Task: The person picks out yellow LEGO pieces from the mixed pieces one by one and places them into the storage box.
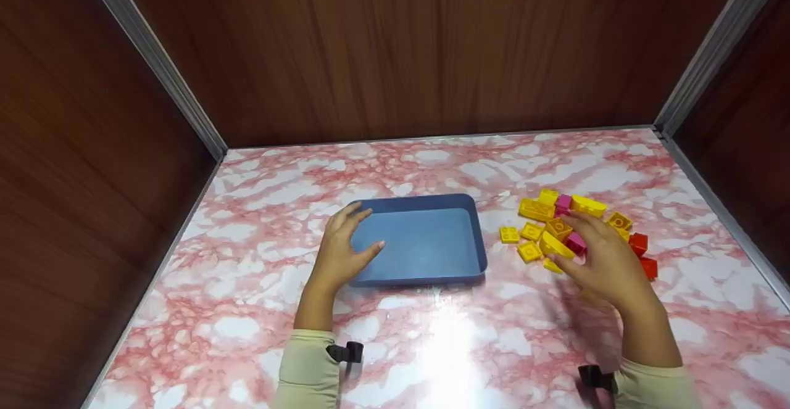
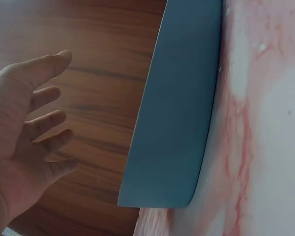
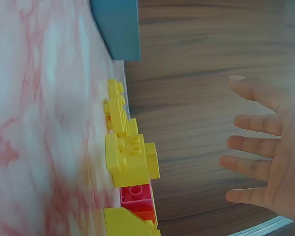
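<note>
A blue rectangular tray (image 1: 419,245) lies on the table, and nothing is seen inside it. My left hand (image 1: 341,250) hovers over the tray's left side with fingers spread and slightly bent; the left wrist view shows this hand (image 2: 32,118) apart from the tray wall (image 2: 172,108). To the right, a loose heap of toy building blocks (image 1: 557,245) in yellow, pink and red lies on the table. Over that heap is my right hand (image 1: 608,261), fingers spread, hiding some blocks. In the right wrist view the hand (image 3: 265,147) holds nothing and is clear of the yellow blocks (image 3: 130,157).
The tabletop (image 1: 395,341) has a red and white marbled pattern. Brown wood-grain panels (image 1: 432,51) rise at the back and both sides, with metal strips (image 1: 160,57) at the corners. Two red blocks (image 1: 640,244) lie at the heap's right edge.
</note>
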{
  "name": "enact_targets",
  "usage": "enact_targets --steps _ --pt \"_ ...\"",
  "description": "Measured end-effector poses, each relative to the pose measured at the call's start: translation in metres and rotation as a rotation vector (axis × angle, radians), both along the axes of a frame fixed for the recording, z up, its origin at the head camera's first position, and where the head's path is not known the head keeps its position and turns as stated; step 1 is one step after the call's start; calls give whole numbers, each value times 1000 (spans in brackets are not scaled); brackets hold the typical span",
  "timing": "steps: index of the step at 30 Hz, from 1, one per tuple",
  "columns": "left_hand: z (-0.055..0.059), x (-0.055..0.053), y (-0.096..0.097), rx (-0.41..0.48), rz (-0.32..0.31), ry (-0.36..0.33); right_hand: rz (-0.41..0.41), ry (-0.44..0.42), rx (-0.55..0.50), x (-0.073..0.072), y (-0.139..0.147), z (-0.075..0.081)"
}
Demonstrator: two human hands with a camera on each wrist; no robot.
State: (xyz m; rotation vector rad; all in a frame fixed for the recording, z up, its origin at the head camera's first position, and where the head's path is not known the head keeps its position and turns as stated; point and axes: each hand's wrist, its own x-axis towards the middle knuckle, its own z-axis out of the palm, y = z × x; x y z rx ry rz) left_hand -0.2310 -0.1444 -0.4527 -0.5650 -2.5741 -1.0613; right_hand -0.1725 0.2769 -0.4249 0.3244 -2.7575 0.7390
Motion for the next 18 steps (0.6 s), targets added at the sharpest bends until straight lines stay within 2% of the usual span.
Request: enact_targets --steps 4,10,15,18 --pt "-2 -4 -5 62 20 -7 -11 -30 4 0 4 -1" --pt "-11 -8 -17 237 25 -32 -39 -92 -26 1 5 -2" --pt "-20 -13 -28 426 -4 -96 -46 -79 -36 1 6 1" --pt "-27 -18 -35 516 21 -145 -52 -88 -40 2 9 1"
